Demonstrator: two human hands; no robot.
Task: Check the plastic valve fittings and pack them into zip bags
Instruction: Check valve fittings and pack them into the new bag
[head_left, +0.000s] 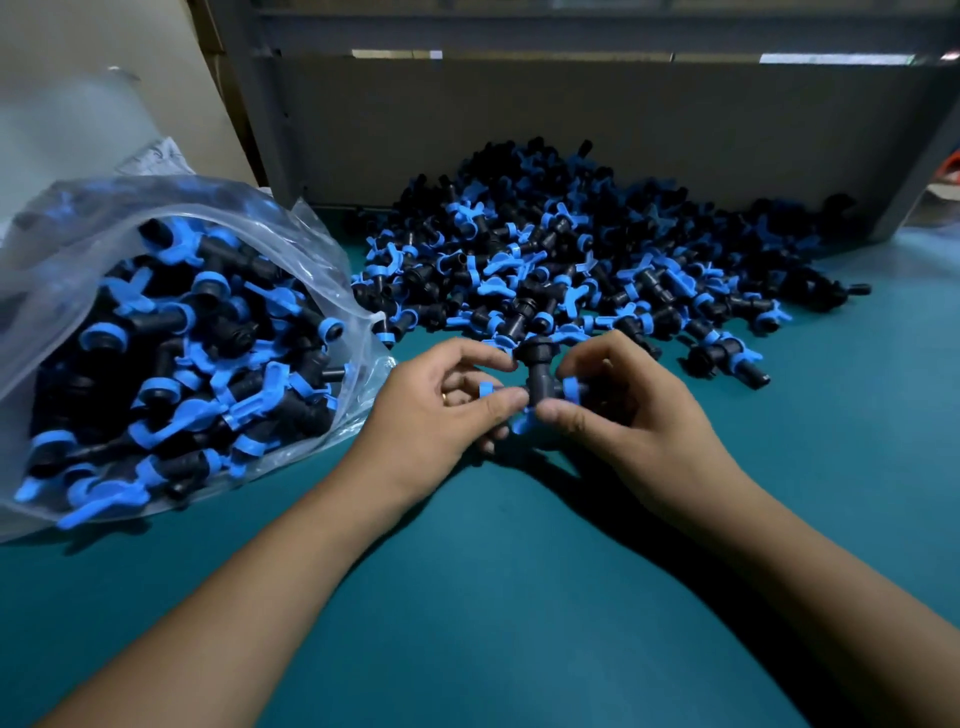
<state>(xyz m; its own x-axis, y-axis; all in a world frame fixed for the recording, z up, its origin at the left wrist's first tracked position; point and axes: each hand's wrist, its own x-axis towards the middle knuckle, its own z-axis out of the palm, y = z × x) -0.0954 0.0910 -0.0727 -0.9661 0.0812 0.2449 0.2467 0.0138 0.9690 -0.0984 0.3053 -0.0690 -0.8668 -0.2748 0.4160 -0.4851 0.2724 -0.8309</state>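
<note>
A black valve fitting (539, 367) with blue rings and a blue handle is held just above the table, in front of the pile. My left hand (441, 402) pinches its left end between thumb and fingers. My right hand (628, 410) grips its right side, thumb under the body. A large pile of loose black-and-blue fittings (561, 249) lies behind the hands. At the left, an open clear zip bag (311, 239) lies on its side, filled with several fittings (187, 358).
The teal table surface (493, 571) stretches toward me between my forearms. A grey wall panel and metal frame (519, 114) stand behind the pile. More clear plastic (67, 119) sits at the far left, behind the bag.
</note>
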